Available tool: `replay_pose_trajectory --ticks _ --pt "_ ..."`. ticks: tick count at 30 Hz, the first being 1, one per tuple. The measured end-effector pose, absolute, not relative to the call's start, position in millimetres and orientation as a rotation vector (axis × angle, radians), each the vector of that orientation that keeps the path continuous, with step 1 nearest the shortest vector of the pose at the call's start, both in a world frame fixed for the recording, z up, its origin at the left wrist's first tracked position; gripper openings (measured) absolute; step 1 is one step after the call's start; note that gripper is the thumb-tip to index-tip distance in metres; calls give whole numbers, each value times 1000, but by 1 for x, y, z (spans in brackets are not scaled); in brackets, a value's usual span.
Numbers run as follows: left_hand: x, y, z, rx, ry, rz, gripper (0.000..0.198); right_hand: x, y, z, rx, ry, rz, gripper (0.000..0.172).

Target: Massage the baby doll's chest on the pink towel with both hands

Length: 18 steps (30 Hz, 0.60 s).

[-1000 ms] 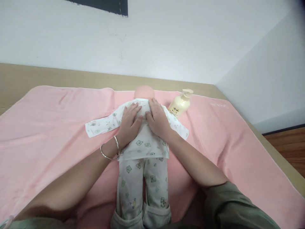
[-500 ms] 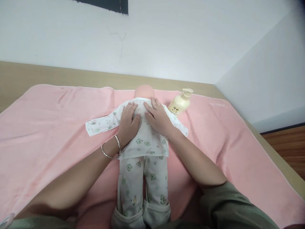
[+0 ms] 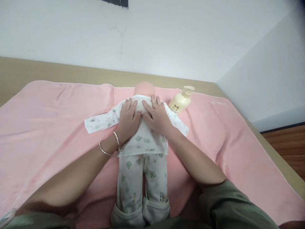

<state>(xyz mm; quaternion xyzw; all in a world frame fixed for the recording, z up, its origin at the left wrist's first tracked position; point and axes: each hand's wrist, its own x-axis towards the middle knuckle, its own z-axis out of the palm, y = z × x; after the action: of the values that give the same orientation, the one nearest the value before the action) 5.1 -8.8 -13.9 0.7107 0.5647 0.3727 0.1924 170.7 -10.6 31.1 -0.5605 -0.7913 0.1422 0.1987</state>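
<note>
A baby doll (image 3: 145,88) lies stretched out with its head away from me, its face not visible. It wears a white printed top (image 3: 146,140) and matching trousers (image 3: 131,175) with turned-up cuffs. My left hand (image 3: 129,119) rests flat on the left side of the doll's upper torso, fingers extended. On the right side of the torso lies my right hand (image 3: 157,116), its fingers spread and the thumb pointing inward. Both thumbs come close together near the middle. A silver bangle (image 3: 116,143) circles my left wrist.
A pink blanket (image 3: 57,127) lies under the doll on a wooden table (image 3: 71,70). To the right of the doll's head, a cream pump bottle (image 3: 180,101) leans over on the blanket. A white wall (image 3: 152,38) runs behind the table.
The view has tilted slightly, so the scene sits a little higher. My thumbs have come closer together on the doll's torso, and both hands stay in contact with it.
</note>
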Motion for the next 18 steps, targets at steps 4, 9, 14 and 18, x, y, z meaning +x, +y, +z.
replay_pose_trajectory --ticks 4,9,14,18 --pt "5 -8 -14 1997 1575 1023 61 176 -2 27 -1631 -2163 383 61" --pt "7 -9 -16 1960 1654 1036 67 159 -34 27 -1581 -2243 216 64" --pt "9 -12 -12 1908 1716 976 76 159 -34 33 -1389 -2385 304 59" --pt "8 -11 -8 1913 1715 964 82 176 -7 31 -1585 -2217 415 60"
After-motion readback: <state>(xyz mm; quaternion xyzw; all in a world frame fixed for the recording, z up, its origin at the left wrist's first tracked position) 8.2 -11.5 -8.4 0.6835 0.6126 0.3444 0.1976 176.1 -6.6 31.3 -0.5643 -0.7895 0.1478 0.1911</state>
